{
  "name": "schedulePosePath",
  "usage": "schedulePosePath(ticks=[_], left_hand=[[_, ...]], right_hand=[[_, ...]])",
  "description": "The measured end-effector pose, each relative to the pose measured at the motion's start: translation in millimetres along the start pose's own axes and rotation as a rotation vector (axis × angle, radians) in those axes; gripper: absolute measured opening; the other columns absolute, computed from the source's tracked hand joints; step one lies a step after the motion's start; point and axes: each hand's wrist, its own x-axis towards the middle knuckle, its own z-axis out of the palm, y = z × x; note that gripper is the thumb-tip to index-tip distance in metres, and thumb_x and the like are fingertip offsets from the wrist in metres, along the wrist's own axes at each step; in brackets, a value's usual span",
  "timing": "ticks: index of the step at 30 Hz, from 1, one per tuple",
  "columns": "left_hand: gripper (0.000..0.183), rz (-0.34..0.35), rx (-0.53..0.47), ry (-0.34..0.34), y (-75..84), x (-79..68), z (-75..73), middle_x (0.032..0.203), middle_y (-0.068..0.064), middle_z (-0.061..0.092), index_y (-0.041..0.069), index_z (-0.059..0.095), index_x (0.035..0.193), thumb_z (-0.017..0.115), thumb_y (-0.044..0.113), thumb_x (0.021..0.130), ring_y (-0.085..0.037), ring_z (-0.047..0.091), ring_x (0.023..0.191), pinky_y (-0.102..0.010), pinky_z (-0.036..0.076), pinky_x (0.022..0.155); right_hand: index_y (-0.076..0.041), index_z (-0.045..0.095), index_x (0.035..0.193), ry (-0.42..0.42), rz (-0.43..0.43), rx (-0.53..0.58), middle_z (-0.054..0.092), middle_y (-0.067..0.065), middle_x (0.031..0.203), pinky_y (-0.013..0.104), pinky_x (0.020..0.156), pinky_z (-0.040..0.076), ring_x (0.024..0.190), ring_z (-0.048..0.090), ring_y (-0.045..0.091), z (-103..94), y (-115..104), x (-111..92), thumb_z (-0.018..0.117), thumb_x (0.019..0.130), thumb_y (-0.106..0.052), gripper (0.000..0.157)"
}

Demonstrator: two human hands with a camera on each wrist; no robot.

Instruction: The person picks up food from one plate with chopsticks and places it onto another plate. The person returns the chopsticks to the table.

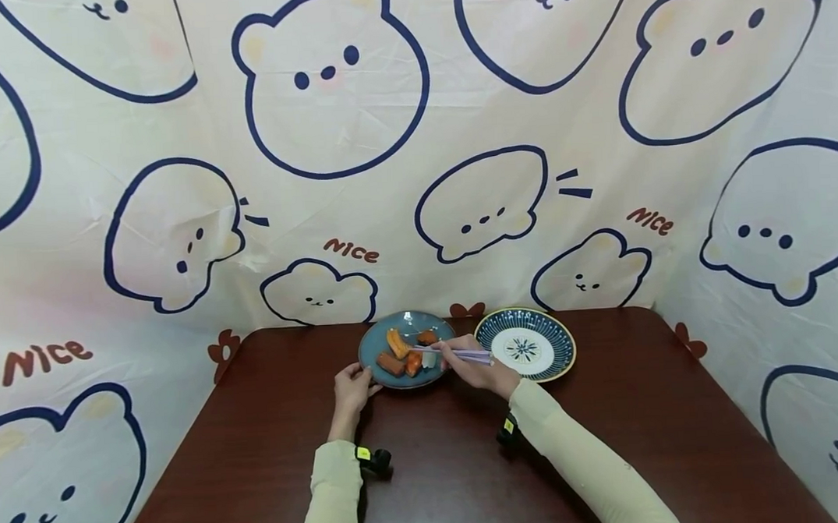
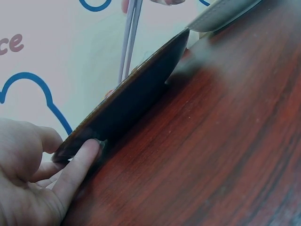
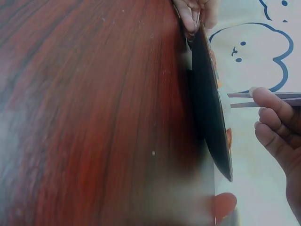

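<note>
Several pieces of food lie on a blue plate [image 1: 375, 346]: a curved yellow piece [image 1: 397, 343], a brown piece [image 1: 391, 363], an orange-red piece [image 1: 413, 364], a dark orange piece [image 1: 428, 337] and a whitish piece [image 1: 429, 360]. At the plate's near left rim, my left hand [image 1: 353, 389] pinches the edge; one finger presses against its underside in the left wrist view. My right hand [image 1: 474, 364] grips light purple chopsticks [image 1: 471, 354], their tips over the food. A small gap separates the tips in the right wrist view. Whether they touch food cannot be told.
To the right of the blue plate stands a patterned plate [image 1: 523, 350] with a dark blue band and yellow rim, partly behind my right hand. Both sit near the far edge of the dark red-brown table [image 1: 442, 479]. A printed cloth [image 1: 381, 208] hangs behind and beside it.
</note>
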Motion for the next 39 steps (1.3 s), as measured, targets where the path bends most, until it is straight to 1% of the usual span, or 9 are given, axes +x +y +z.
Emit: schedulePosePath(ticks=[4, 6, 12, 15, 22, 29, 34, 36, 39], left_hand=[[0.043, -0.003, 0.009, -0.008, 0.5, 0.0, -0.4, 0.125, -0.034, 0.057, -0.014, 0.044, 0.144, 0.049, 0.008, 0.107, -0.037, 0.067, 0.102, -0.031, 0.065, 0.076], [0.044, -0.003, 0.01, -0.008, 0.4, 0.0, -0.2, 0.125, -0.034, 0.056, -0.014, 0.043, 0.145, 0.048, 0.008, 0.107, -0.036, 0.067, 0.103, -0.031, 0.065, 0.077], [0.044, -0.001, 0.016, -0.009, 1.3, -0.3, 0.0, 0.125, -0.034, 0.057, -0.015, 0.043, 0.145, 0.048, 0.008, 0.107, -0.023, 0.069, 0.091, -0.03, 0.064, 0.075], [0.043, -0.005, 0.014, -0.008, 1.8, 0.3, -0.3, 0.124, -0.034, 0.058, -0.015, 0.044, 0.144, 0.048, 0.008, 0.107, -0.019, 0.069, 0.088, -0.029, 0.064, 0.075], [0.043, -0.007, 0.015, -0.015, 3.1, 0.0, -0.8, 0.126, -0.033, 0.058, -0.014, 0.045, 0.144, 0.048, 0.008, 0.107, -0.022, 0.069, 0.092, -0.029, 0.064, 0.075], [0.043, -0.011, 0.013, -0.012, 4.4, 0.1, -0.5, 0.124, -0.032, 0.058, -0.013, 0.045, 0.144, 0.048, 0.008, 0.107, -0.017, 0.068, 0.088, -0.027, 0.064, 0.073], [0.044, -0.003, 0.013, -0.015, 3.9, -0.1, -0.5, 0.124, -0.033, 0.058, -0.015, 0.044, 0.144, 0.048, 0.009, 0.107, -0.019, 0.068, 0.089, -0.027, 0.064, 0.073], [0.043, -0.003, 0.015, -0.014, 3.8, -0.5, -0.1, 0.124, -0.033, 0.058, -0.015, 0.045, 0.143, 0.048, 0.009, 0.107, -0.021, 0.069, 0.091, -0.027, 0.064, 0.073], [0.043, -0.007, 0.021, -0.012, 3.6, -0.8, 0.8, 0.127, -0.033, 0.057, -0.014, 0.045, 0.144, 0.047, 0.009, 0.108, -0.026, 0.069, 0.096, -0.027, 0.064, 0.074]], right_hand=[[0.001, 0.075, 0.087, 0.016, 0.005, -0.022, 0.069, 0.015, 0.081, 0.019, 0.052, 0.039, 0.066, 0.053, 0.012, -6.1, -0.4, -4.6, 0.042, 0.112, -0.021, 0.047], [0.001, 0.074, 0.086, 0.025, 0.017, -0.02, 0.069, 0.018, 0.084, 0.02, 0.052, 0.038, 0.066, 0.052, 0.013, -8.8, -1.0, -7.6, 0.041, 0.112, -0.019, 0.046], [0.004, 0.073, 0.116, 0.069, 0.034, -0.059, 0.07, 0.004, 0.081, 0.02, 0.05, 0.039, 0.06, 0.049, 0.011, -19.6, -5.3, -20.5, 0.04, 0.112, -0.023, 0.042], [0.003, 0.072, 0.118, 0.098, 0.037, -0.103, 0.07, 0.004, 0.079, 0.021, 0.048, 0.04, 0.059, 0.049, 0.01, -25.8, -8.7, -26.9, 0.04, 0.112, -0.026, 0.043], [-0.004, 0.073, 0.11, 0.105, 0.076, -0.143, 0.067, 0.015, 0.078, 0.02, 0.055, 0.044, 0.064, 0.052, 0.009, -40.3, -17.1, -40.4, 0.043, 0.112, -0.023, 0.036], [-0.011, 0.066, 0.079, 0.135, -0.022, -0.268, 0.055, -0.006, 0.065, 0.021, 0.052, 0.045, 0.058, 0.049, 0.006, -44.2, -15.8, -54.0, 0.049, 0.109, -0.017, 0.034], [-0.006, 0.076, 0.105, 0.097, -0.027, -0.482, 0.067, -0.004, 0.077, 0.022, 0.06, 0.052, 0.064, 0.053, 0.006, -40.9, -12.1, -60.4, 0.055, 0.105, -0.013, 0.022], [-0.003, 0.075, 0.116, 0.052, -0.019, -0.556, 0.072, -0.001, 0.085, 0.024, 0.066, 0.057, 0.067, 0.056, 0.007, -39.1, -10.7, -61.7, 0.055, 0.105, -0.015, 0.026], [-0.002, 0.074, 0.12, -0.02, 0.015, -0.596, 0.074, 0.003, 0.091, 0.028, 0.072, 0.06, 0.072, 0.059, 0.009, -36.7, -9.6, -62.7, 0.053, 0.106, -0.02, 0.03]])
